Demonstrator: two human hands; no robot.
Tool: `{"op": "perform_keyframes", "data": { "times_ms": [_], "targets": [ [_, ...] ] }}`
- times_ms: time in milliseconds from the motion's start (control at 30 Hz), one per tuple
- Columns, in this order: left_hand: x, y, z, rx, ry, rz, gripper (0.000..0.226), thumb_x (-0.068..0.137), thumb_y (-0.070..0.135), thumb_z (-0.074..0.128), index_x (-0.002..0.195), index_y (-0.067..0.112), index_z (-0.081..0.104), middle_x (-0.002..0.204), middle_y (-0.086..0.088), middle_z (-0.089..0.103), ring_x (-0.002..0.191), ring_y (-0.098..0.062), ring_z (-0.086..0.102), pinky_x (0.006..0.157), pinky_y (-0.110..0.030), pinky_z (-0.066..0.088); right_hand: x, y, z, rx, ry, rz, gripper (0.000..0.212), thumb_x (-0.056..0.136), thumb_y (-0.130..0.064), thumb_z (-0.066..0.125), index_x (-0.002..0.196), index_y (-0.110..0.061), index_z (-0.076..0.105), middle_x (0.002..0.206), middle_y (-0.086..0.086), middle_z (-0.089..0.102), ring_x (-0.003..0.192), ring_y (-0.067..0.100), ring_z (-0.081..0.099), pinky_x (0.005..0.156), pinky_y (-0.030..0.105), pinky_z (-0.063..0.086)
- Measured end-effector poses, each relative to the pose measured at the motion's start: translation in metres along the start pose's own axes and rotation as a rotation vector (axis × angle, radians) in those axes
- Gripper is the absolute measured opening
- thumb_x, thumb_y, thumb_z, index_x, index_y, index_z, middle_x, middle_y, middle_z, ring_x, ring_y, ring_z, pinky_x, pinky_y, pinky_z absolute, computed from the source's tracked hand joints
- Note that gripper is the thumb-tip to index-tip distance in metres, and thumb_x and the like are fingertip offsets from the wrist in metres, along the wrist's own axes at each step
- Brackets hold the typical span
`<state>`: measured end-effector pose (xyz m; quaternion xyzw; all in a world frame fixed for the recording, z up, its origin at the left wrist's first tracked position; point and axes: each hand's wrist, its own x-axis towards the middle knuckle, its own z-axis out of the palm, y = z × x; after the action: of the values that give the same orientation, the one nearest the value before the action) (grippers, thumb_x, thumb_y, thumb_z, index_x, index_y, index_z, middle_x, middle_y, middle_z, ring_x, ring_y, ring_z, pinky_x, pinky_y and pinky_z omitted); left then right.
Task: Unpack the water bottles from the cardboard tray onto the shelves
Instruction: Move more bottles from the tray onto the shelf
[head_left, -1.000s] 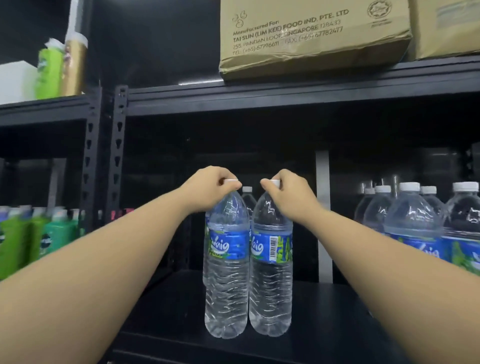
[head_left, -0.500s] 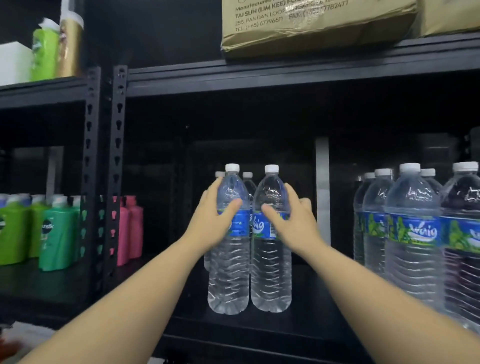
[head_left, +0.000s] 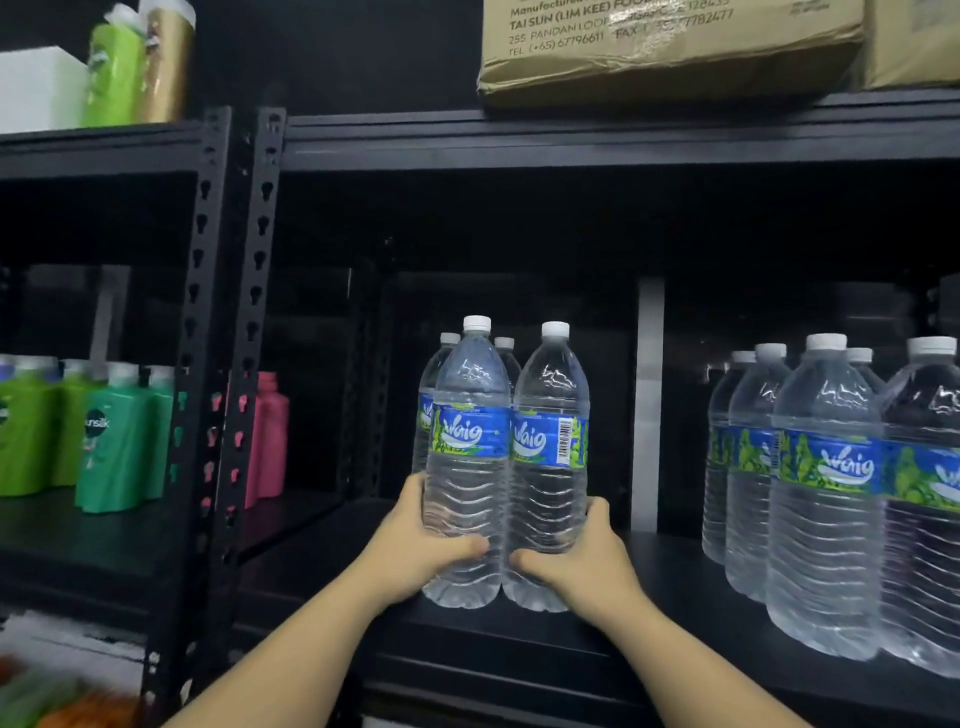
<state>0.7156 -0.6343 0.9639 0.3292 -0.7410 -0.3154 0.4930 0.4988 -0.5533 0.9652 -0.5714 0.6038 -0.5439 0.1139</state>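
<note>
1. Two water bottles are held low on their bodies, standing side by side and touching on a black shelf.
2. The left bottle is gripped by the left hand, with the thumb laid across its front.
3. The right bottle is gripped by the right hand.
4. Two more bottles are seen just behind the held pair.
5. A group of bottles is stood to the right of the right hand.
6. Green bottles and pink bottles are seen well left of the left hand.
7. A cardboard box is placed on the shelf above the hands.
</note>
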Motion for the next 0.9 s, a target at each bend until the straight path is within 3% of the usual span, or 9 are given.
{"op": "perform_keyframes", "data": {
  "times_ms": [233,300,367,433,567,667,800,900],
  "targets": [
    [0.002,-0.009,-0.001,0.011,0.081,-0.002,0.096,0.044,0.065,0.099,0.123,0.051,0.046,0.127,0.01,0.067,0.114,-0.003,0.067,0.103,-0.036,0.054,0.001,0.008,-0.003,0.063,-0.059,-0.009,0.079,0.05,-0.042,0.094,0.113,-0.029,0.049,0.107,-0.01,0.075,0.095,0.003,0.074,0.091,0.04,0.06],
    [0.001,-0.01,-0.002,-0.022,0.069,-0.004,0.093,0.047,0.059,0.101,0.125,0.048,0.052,0.124,0.01,0.071,0.111,-0.004,0.069,0.102,-0.036,0.055,0.002,0.01,-0.002,0.057,-0.041,-0.025,0.076,0.049,-0.045,0.093,0.112,-0.031,0.053,0.108,-0.009,0.075,0.098,0.006,0.074,0.092,0.042,0.06],
    [-0.002,-0.009,-0.003,-0.066,0.054,-0.018,0.088,0.055,0.046,0.102,0.129,0.038,0.055,0.115,0.014,0.075,0.103,-0.001,0.072,0.098,-0.033,0.057,0.003,0.01,0.0,0.027,-0.012,-0.052,0.07,0.05,-0.047,0.092,0.109,-0.037,0.057,0.113,-0.009,0.072,0.102,0.008,0.072,0.092,0.042,0.059],
    [-0.003,-0.007,-0.003,-0.066,0.077,-0.028,0.091,0.056,0.045,0.102,0.131,0.034,0.052,0.113,0.012,0.074,0.102,-0.003,0.073,0.096,-0.033,0.057,0.003,0.011,0.0,0.025,-0.01,-0.07,0.068,0.052,-0.046,0.093,0.11,-0.037,0.06,0.112,-0.011,0.073,0.101,0.006,0.072,0.093,0.041,0.059],
    [-0.002,-0.01,-0.005,-0.069,0.131,-0.056,0.081,0.063,0.038,0.1,0.126,0.031,0.049,0.112,0.009,0.07,0.099,-0.005,0.072,0.089,-0.03,0.058,0.003,0.007,0.001,0.033,-0.078,-0.06,0.073,0.054,-0.04,0.099,0.117,-0.033,0.063,0.11,-0.015,0.077,0.1,0.004,0.074,0.096,0.041,0.058],
    [0.002,-0.013,-0.009,-0.091,0.14,-0.085,0.076,0.065,0.029,0.1,0.123,0.029,0.052,0.11,0.005,0.072,0.095,-0.007,0.074,0.085,-0.03,0.059,0.01,0.003,0.004,-0.032,-0.096,-0.042,0.081,0.049,-0.047,0.101,0.118,-0.031,0.06,0.111,-0.015,0.077,0.102,0.004,0.074,0.096,0.041,0.058],
    [0.014,-0.022,-0.026,-0.005,0.133,-0.102,0.072,0.063,0.035,0.1,0.119,0.028,0.055,0.104,0.004,0.075,0.094,-0.009,0.074,0.089,-0.036,0.06,0.022,-0.01,0.017,-0.123,-0.098,-0.007,0.081,0.052,-0.044,0.102,0.111,-0.026,0.048,0.111,-0.015,0.069,0.1,0.002,0.067,0.084,0.027,0.054],
    [0.024,-0.027,-0.041,0.049,0.123,-0.118,0.07,0.063,0.037,0.1,0.118,0.029,0.055,0.105,0.008,0.074,0.097,-0.007,0.072,0.089,-0.034,0.059,0.034,-0.018,0.031,-0.165,-0.109,0.013,0.081,0.054,-0.043,0.101,0.11,-0.024,0.047,0.111,-0.014,0.066,0.099,0.004,0.065,0.08,0.026,0.052]
  ]
}}
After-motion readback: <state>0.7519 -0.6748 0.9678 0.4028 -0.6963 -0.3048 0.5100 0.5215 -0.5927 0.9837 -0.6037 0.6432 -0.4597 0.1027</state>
